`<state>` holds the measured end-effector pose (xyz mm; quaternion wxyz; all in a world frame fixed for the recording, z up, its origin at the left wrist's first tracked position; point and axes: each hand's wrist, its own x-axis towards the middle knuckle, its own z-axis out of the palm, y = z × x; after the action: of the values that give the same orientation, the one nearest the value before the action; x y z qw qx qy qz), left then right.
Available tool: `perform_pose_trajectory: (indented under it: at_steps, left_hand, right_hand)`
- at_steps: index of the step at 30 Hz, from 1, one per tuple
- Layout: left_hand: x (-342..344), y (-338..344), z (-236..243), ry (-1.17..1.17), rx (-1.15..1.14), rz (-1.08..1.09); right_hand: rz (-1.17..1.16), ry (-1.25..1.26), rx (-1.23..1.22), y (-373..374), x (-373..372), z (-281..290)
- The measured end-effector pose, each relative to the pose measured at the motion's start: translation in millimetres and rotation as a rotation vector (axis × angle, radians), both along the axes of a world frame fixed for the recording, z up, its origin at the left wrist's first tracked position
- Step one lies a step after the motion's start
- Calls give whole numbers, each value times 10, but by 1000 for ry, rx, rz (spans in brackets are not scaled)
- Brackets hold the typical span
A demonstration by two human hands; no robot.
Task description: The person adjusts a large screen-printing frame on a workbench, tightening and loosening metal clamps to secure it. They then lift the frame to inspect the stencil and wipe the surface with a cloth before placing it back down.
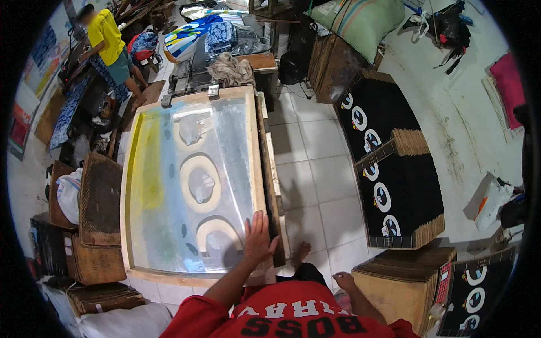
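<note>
My left hand [259, 239] lies with fingers spread on the right-hand wooden rail of a large screen-printing frame [257, 152], near its front corner. The mesh of the frame [152, 225] is stained yellow on the left and blue and grey toward the right. Several pale oval and ring shapes stand out on it in a column. Metal hinge clamps [213, 92] grip the far rail. Low at my right side hangs my right hand [344, 281], its fingers curled in with nothing visible in them.
To the right stand stacked boards with black printed cloth [389, 163] on top, and more boards [394, 281] nearer me. A green sack [355, 22] sits at the back. Brown boards [101, 200] lean at left. Far left, a person in a yellow shirt [105, 36] stands at another table.
</note>
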<state>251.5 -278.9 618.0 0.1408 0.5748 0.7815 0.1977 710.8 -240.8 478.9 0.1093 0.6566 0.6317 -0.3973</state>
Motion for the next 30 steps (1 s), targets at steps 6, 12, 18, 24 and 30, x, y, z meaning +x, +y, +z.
perform_pose_trajectory:
  at_steps: [6, 12, 18, 24, 30]
  left_hand:
    - [119, 246, -52, 124, -4, 208]
    - [242, 642, -44, 170, -253, 297]
    - [411, 900, -79, 215, -261, 527]
    - [206, 1775, -95, 191, -113, 692]
    - [-947, 3396, -102, 210, -11, 650]
  right_hand:
    - [165, 3, -187, 649, 869, -429]
    - [-228, 184, -153, 2756, 1066, -30]
    - [-436, 333, 7, 4638, 537, 343]
    - [-297, 401, -104, 5289, -274, -30]
    - [-85, 248, -381, 5403, -949, 8]
